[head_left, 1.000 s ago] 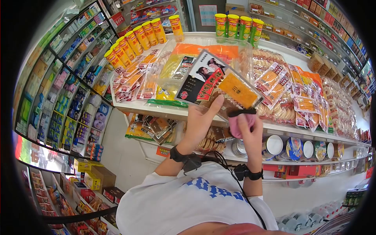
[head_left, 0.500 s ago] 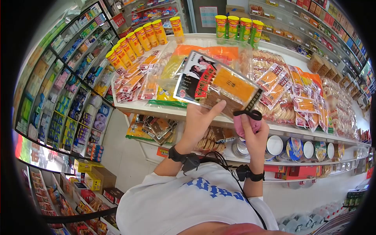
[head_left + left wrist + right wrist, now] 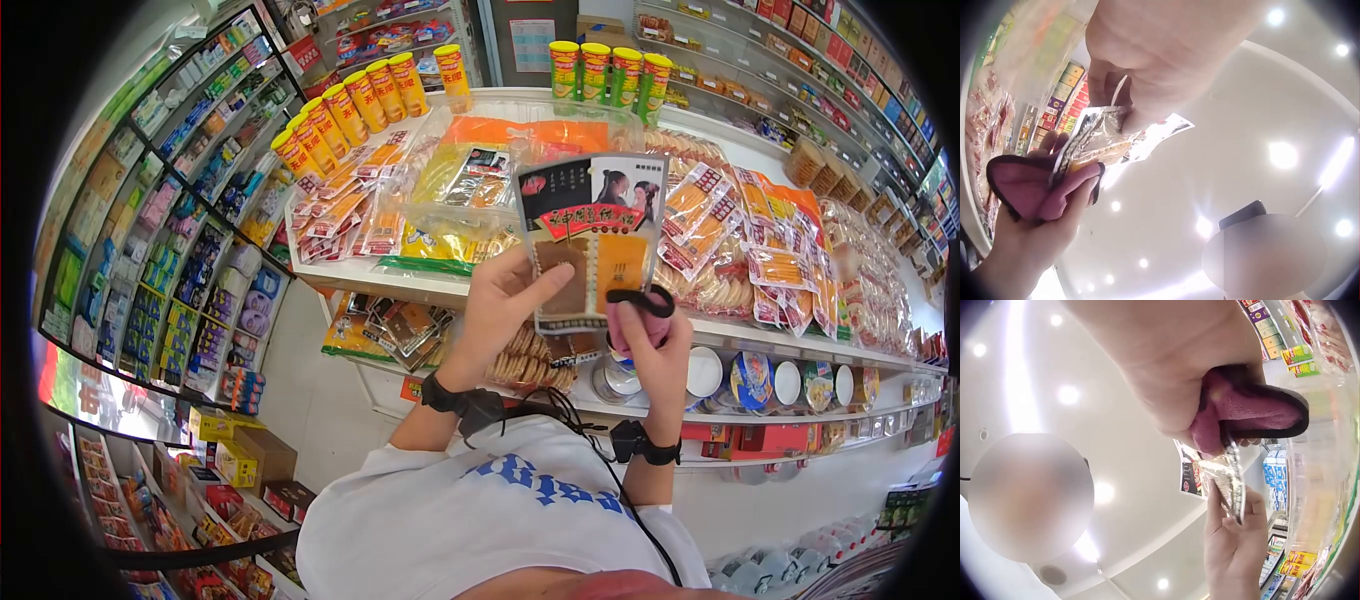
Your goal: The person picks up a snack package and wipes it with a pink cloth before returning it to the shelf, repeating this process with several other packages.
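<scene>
In front of the chest, both hands hold a flat snack packet (image 3: 590, 222) with a black top panel, two printed figures, a red banner and brown and orange squares. My left hand (image 3: 510, 300) grips its lower left edge, thumb on the brown square. At the lower right corner, my right hand (image 3: 660, 358) holds a folded pink cloth (image 3: 648, 322) with black trim, thumb pressed on it. In the left wrist view the packet's edge runs between the folds of the cloth (image 3: 1041, 187). The right wrist view shows the cloth (image 3: 1254, 412) covering some right fingers.
Behind the hands, a white display shelf (image 3: 350, 273) carries bagged snacks (image 3: 690, 260), a clear plastic bin (image 3: 440, 215) and yellow-lidded canisters (image 3: 365, 100). On the tier below lie more packets (image 3: 405, 330) and round tubs (image 3: 750, 380). Stocked racks (image 3: 170, 200) stand at left.
The packet has turned clockwise, its black panel swinging from the left to the top, so it now stands nearly upright. The right hand has shifted slightly right and down with the cloth.
</scene>
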The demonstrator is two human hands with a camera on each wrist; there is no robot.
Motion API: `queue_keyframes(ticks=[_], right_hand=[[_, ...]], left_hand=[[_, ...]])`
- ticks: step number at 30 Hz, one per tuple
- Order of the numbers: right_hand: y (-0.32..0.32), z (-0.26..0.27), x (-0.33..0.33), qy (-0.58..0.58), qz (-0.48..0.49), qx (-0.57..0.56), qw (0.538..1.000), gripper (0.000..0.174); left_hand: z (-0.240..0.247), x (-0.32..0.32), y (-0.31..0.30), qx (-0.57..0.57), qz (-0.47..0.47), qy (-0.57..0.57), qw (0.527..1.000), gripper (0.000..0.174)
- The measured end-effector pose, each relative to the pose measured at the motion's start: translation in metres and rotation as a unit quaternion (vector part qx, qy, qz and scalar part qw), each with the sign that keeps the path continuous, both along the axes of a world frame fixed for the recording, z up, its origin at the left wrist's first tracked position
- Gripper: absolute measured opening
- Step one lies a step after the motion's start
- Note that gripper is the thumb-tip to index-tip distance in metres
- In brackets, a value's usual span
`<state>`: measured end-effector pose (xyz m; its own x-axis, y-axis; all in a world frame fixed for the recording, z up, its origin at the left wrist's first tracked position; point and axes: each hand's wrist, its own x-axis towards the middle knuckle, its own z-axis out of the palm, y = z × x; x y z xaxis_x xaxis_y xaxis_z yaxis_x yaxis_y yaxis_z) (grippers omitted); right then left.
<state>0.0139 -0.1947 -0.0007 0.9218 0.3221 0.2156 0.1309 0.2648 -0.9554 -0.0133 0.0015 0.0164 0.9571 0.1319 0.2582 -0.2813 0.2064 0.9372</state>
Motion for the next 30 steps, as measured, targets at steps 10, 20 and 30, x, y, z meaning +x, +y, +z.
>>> queue_keyframes(ticks=[10,20,30], right_hand=[[0.000,-0.007,0.005,0.011,-0.051,-0.025,0.998,0.014],[-0.012,-0.018,0.009,-0.010,-0.133,-0.042,0.990,0.016],[0.009,-0.023,0.008,-0.024,-0.161,0.004,0.987,0.013]], left_hand=[[-0.014,0.000,0.005,0.055,-0.025,0.016,0.998,0.033],[-0.020,-0.018,0.128,-0.088,0.453,-0.142,0.875,0.028],[-0.186,-0.048,0.243,-0.120,0.656,0.010,0.745,0.025]])
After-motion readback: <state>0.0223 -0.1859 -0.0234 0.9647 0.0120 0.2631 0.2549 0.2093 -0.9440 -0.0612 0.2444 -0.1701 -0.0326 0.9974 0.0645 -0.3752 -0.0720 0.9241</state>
